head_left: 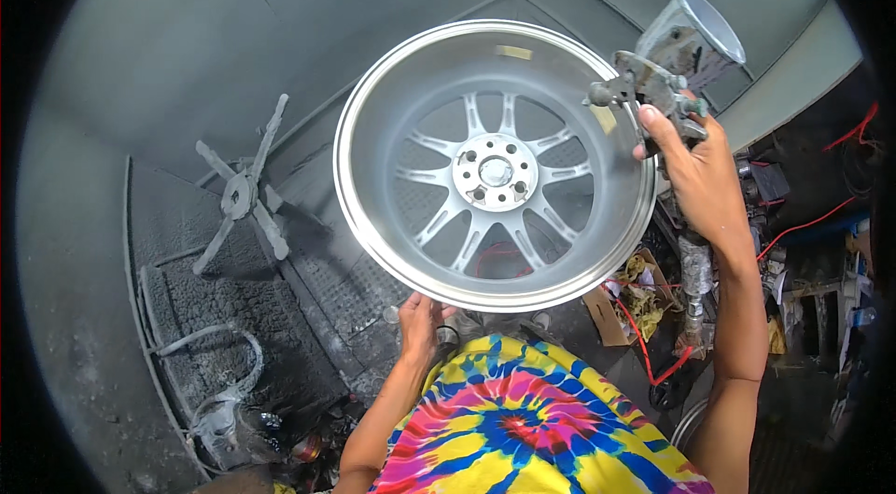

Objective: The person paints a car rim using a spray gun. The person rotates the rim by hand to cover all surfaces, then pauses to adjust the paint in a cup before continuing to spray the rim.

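Bright tie-dye shirt [532,429] fills the bottom edge, right under the camera, swirling yellow, pink and blue.

Over on the far left, a grey, paint-crusted booth floor [84,345] curves up into the wall, and a spoked metal stand [245,191] sits there coated in overspray, well apart from the action. Below it, a hose [215,340] loops across the grating, and a dusty lump of gear lies near the bottom.

Moving in: the left hand [418,324] comes up from the lower edge and clamps the near rim of the alloy wheel [495,167], fingers curled under the lip, thumb side on top. It carries the wheel in the air, tilted so its open back faces the camera. We look straight into the barrel, down onto the silver spokes and the hub with its ring of bolt holes. The wheel sits dead centre, above the shirt.

Now to the right: the right hand [700,172] is wrapped tight round the handle of a spray gun [658,88], forefinger up by the trigger. The gun's nozzle sits just beside the wheel's right rim, its metal cup [700,37] tipped up and away.

Further right, red cables [812,223] trail over a cluttered bench, and a cardboard box [621,303] of rags rests on the ground below the wheel's edge.
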`<state>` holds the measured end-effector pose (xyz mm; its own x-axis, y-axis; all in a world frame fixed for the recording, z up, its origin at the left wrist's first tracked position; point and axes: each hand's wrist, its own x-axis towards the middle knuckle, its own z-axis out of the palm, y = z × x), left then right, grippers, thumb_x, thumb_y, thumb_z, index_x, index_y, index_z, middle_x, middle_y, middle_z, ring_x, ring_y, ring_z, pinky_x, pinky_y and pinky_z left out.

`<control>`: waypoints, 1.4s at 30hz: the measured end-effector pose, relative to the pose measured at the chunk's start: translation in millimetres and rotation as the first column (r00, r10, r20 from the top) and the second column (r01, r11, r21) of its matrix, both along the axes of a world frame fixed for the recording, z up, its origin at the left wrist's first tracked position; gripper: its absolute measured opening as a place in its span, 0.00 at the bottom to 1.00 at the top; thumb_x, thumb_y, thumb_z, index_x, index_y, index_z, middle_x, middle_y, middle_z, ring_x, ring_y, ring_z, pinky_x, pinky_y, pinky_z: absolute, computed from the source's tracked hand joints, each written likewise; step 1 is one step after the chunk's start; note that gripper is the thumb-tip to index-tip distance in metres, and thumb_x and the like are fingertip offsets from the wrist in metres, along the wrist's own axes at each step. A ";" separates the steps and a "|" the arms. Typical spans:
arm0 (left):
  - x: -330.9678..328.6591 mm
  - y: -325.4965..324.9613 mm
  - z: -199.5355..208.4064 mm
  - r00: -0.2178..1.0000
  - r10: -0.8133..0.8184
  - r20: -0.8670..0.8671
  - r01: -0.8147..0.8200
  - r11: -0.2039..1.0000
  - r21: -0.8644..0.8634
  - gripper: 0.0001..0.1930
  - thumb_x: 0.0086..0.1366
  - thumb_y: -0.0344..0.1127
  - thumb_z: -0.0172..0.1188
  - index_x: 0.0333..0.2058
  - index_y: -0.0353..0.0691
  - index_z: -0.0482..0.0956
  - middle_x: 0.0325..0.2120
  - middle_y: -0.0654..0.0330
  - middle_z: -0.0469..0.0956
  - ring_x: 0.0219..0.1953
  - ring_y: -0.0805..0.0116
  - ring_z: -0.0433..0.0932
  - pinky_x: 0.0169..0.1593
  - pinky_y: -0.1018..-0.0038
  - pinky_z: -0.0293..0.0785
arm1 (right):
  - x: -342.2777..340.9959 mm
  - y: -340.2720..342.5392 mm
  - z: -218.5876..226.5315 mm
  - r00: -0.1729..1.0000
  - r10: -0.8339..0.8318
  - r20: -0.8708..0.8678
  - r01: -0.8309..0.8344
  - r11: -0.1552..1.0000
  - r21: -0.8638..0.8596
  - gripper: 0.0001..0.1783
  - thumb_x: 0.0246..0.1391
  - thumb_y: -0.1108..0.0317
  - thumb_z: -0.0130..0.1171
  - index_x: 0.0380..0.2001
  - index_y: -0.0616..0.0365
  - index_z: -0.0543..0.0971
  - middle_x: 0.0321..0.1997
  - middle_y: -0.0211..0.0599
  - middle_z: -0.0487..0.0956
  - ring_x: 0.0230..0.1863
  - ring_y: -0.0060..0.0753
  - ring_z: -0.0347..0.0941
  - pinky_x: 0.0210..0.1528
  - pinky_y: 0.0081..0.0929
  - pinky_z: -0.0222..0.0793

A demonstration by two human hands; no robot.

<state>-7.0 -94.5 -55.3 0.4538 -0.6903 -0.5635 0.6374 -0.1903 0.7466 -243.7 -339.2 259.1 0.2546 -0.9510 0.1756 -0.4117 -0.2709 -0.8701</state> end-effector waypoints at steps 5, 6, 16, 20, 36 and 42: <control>9.0 -0.9 -1.4 1.000 0.019 -0.008 -0.019 1.000 -0.007 0.12 0.72 0.36 0.57 0.43 0.32 0.79 0.35 0.58 0.84 0.33 0.68 0.83 0.38 0.71 0.83 | -12.1 14.8 7.4 0.999 0.016 -0.045 -0.012 0.995 0.098 0.17 0.68 0.57 0.58 0.46 0.62 0.78 0.32 0.29 0.80 0.30 0.17 0.73 0.36 0.19 0.70; 10.2 -1.4 -0.8 0.999 0.036 0.004 -0.036 0.999 0.029 0.11 0.72 0.36 0.57 0.42 0.32 0.79 0.33 0.60 0.83 0.31 0.70 0.82 0.36 0.73 0.82 | -12.4 22.6 6.9 0.999 0.049 0.005 -0.049 0.980 0.193 0.17 0.67 0.58 0.59 0.46 0.63 0.78 0.32 0.29 0.80 0.31 0.18 0.74 0.37 0.19 0.70; 6.3 -4.7 1.4 0.991 0.101 0.086 -0.109 0.990 0.093 0.10 0.70 0.38 0.59 0.43 0.38 0.80 0.31 0.63 0.83 0.30 0.75 0.80 0.34 0.75 0.79 | 14.7 61.9 3.9 0.953 0.277 0.120 -0.302 0.856 0.420 0.16 0.66 0.63 0.60 0.49 0.64 0.78 0.29 0.23 0.77 0.32 0.13 0.71 0.37 0.18 0.68; 1.3 -1.3 -1.8 0.994 0.080 0.074 -0.083 0.996 0.037 0.10 0.70 0.38 0.59 0.43 0.38 0.80 0.31 0.64 0.83 0.31 0.75 0.81 0.34 0.76 0.79 | 23.4 56.8 1.9 0.963 0.201 0.178 -0.243 0.935 0.258 0.18 0.66 0.63 0.60 0.52 0.64 0.77 0.30 0.24 0.79 0.32 0.13 0.71 0.37 0.18 0.70; 26.8 -12.9 -5.5 0.980 0.111 0.166 -0.113 0.994 0.003 0.09 0.70 0.36 0.58 0.42 0.38 0.80 0.33 0.61 0.84 0.33 0.71 0.83 0.36 0.73 0.80 | 3.3 24.3 29.1 0.997 0.075 -0.020 -0.074 0.995 0.065 0.16 0.67 0.59 0.60 0.47 0.62 0.78 0.28 0.24 0.77 0.30 0.14 0.70 0.36 0.19 0.67; 42.4 -20.8 0.6 0.972 0.119 0.202 -0.123 0.992 0.008 0.11 0.70 0.36 0.57 0.44 0.35 0.80 0.35 0.58 0.84 0.34 0.69 0.84 0.38 0.73 0.81 | -28.7 15.7 61.4 0.928 0.030 -0.372 -0.043 0.999 -0.025 0.14 0.66 0.62 0.60 0.43 0.65 0.79 0.28 0.27 0.77 0.30 0.16 0.69 0.36 0.20 0.67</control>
